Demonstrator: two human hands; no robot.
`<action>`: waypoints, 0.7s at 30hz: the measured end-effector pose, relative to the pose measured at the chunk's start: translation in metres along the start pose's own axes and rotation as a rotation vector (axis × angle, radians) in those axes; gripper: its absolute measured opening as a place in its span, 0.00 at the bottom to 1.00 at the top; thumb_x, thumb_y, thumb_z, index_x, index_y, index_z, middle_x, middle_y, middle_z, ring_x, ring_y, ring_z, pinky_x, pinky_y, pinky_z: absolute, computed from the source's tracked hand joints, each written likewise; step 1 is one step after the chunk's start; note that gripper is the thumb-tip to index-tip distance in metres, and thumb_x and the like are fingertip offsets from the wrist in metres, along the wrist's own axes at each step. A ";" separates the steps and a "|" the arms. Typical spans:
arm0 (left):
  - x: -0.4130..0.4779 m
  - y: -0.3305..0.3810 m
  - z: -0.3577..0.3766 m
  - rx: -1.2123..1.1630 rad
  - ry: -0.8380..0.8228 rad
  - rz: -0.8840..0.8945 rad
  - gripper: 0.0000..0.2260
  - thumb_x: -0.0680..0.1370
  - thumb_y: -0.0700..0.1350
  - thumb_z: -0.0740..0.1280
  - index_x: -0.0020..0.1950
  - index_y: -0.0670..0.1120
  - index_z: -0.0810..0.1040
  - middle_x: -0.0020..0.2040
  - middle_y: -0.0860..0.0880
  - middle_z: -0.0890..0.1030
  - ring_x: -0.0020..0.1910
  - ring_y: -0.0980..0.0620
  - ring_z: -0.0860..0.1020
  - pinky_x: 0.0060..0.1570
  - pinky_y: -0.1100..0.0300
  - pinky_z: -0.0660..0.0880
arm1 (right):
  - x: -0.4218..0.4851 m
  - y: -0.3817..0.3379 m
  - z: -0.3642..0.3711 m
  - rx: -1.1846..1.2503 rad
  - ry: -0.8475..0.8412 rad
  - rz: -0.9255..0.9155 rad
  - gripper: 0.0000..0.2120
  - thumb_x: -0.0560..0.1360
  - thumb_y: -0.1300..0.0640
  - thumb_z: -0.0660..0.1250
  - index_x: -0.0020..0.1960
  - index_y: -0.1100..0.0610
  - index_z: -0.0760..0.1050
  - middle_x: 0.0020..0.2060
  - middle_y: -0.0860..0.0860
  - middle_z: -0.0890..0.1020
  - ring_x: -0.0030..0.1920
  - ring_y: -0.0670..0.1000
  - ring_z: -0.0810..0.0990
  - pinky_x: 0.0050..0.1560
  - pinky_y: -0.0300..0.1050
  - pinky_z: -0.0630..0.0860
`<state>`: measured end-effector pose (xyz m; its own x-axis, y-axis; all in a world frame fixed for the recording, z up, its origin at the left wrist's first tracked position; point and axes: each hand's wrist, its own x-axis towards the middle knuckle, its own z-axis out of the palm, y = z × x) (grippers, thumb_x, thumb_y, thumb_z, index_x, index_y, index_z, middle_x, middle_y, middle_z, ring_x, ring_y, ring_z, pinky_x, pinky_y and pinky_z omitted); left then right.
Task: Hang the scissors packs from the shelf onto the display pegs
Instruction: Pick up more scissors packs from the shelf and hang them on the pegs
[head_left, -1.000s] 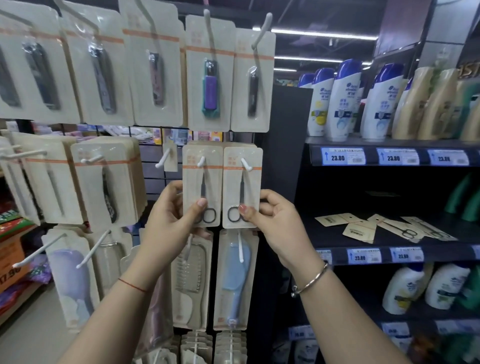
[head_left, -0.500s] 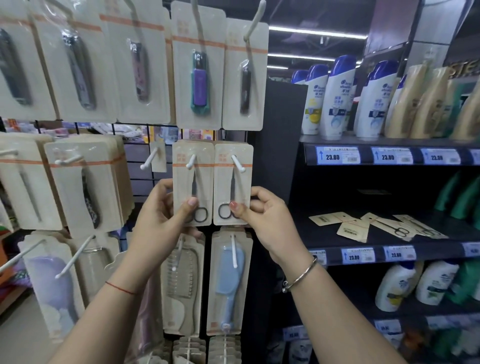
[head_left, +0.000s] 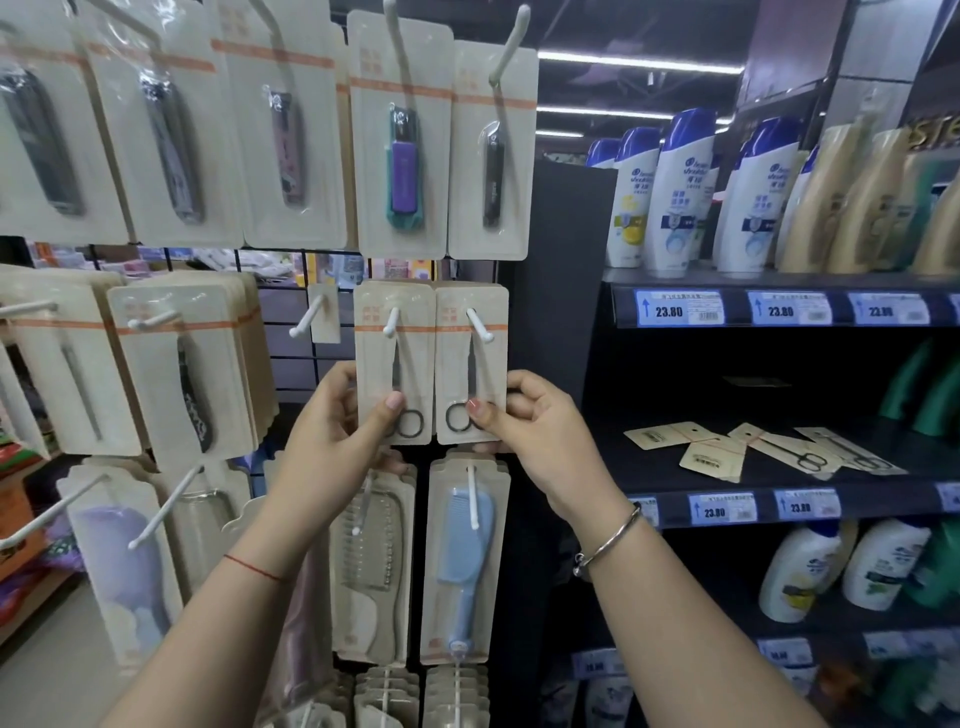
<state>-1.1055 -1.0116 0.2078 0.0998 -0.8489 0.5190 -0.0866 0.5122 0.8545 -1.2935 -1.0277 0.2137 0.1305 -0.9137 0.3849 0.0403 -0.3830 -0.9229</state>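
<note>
Your left hand pinches the lower edge of the left beige cardboard scissors pack, thumb on the front near the black finger loops, the other fingers curled behind the card's left edge. Your right hand grips the right beige cardboard scissors pack the same way, thumb pressed on the front by its loops, fingers folded at the card's right edge. Both packs hang side by side, edges touching, each on its own white display peg that pokes through the hole near the top. Above them hang carded nail clippers; just below, a carded light-blue comb. To the right, on the dark middle shelf, more loose scissors packs lie flat in a scattered overlap, some face down. White and blue shampoo bottles stand on the shelf above. A silver bangle circles your right wrist, a red thread your left.
</note>
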 end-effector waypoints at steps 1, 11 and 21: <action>-0.001 0.000 -0.001 0.020 0.006 -0.006 0.07 0.77 0.43 0.67 0.52 0.53 0.74 0.44 0.51 0.83 0.41 0.55 0.83 0.30 0.59 0.81 | -0.001 0.000 -0.002 -0.019 0.002 0.012 0.07 0.75 0.61 0.71 0.51 0.61 0.77 0.41 0.50 0.87 0.43 0.51 0.84 0.46 0.49 0.82; -0.032 0.013 -0.023 0.425 -0.012 -0.104 0.04 0.73 0.43 0.72 0.46 0.48 0.78 0.38 0.47 0.81 0.38 0.47 0.81 0.34 0.58 0.78 | -0.022 0.000 -0.049 -0.428 -0.043 0.052 0.06 0.72 0.57 0.73 0.48 0.50 0.80 0.40 0.47 0.83 0.36 0.47 0.79 0.47 0.51 0.81; -0.108 0.050 0.013 0.729 -0.100 -0.185 0.06 0.72 0.49 0.72 0.47 0.51 0.78 0.41 0.51 0.82 0.41 0.52 0.81 0.40 0.58 0.80 | -0.060 -0.016 -0.124 -0.688 -0.259 0.127 0.09 0.72 0.52 0.73 0.51 0.49 0.80 0.41 0.45 0.81 0.35 0.41 0.76 0.40 0.37 0.72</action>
<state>-1.1330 -0.8962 0.1943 0.0893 -0.9383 0.3342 -0.7137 0.1738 0.6785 -1.4246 -0.9835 0.2071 0.3253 -0.9279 0.1819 -0.6089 -0.3528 -0.7105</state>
